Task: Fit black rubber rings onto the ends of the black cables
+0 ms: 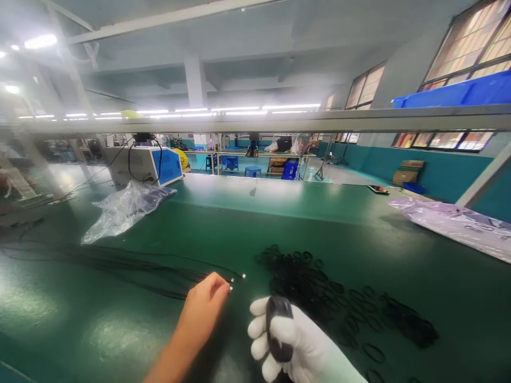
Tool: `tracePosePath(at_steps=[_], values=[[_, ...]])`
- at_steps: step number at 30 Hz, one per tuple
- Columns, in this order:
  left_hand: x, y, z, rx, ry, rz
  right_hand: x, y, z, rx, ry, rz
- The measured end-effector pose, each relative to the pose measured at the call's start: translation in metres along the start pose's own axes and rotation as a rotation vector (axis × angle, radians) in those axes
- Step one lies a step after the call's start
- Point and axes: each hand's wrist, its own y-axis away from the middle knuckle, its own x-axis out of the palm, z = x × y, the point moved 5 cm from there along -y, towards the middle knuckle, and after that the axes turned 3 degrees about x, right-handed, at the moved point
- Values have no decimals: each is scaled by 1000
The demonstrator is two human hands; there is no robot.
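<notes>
My bare left hand (205, 300) is closed in a pinch over the ends of several long black cables (159, 268) lying across the table. A small silvery-white connector (230, 289) shows right at its fingertips, and another connector (244, 276) lies a little further off. To the right, my right hand (307, 340) in a white glove is closed around a thick black oval coil (280, 306). Whether it is wound cable or stacked bands I cannot tell. Behind and beside this hand, loose black rings (299, 274) are heaped on the green table.
A clear plastic bag (128, 210) lies at the left, before a white-and-blue machine (147, 165). At the right edge is a pinkish plastic sheet (459, 221), with a phone (377, 189) near the back. Overhead runs a shelf rail (255, 124) bearing a blue bin (455, 91).
</notes>
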Motion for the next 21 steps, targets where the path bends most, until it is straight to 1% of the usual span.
tracePosePath(at_steps=[2, 4, 6, 8, 9, 11, 13, 15, 16, 18, 21], values=[[3, -7, 3, 38, -79, 43, -9, 2, 2, -36, -133, 87], [6, -9, 3, 74, -177, 74, -15, 2, 3, -26, -183, 161], [8, -9, 3, 80, -262, 71, -21, 1, 5, -26, -194, 152], [10, -8, 4, 78, -330, 72, -27, -1, 10, -38, -204, 79], [13, -7, 3, 89, -354, 93, -29, -1, 12, -46, -210, 29], [24, -6, 1, 132, -377, 176, -33, -1, 15, -58, -206, -70], [38, -6, -1, 171, -371, 269, -33, -1, 17, -66, -154, -144], [49, -9, -3, 170, -343, 312, -32, -1, 17, -87, -65, -199], [53, -11, -4, 163, -325, 308, -32, -2, 17, -108, -13, -227], [56, -13, -4, 145, -223, 305, -35, -6, 18, -176, 109, -317], [64, -10, -1, 96, 75, 369, -43, -16, 17, -233, 258, -468]])
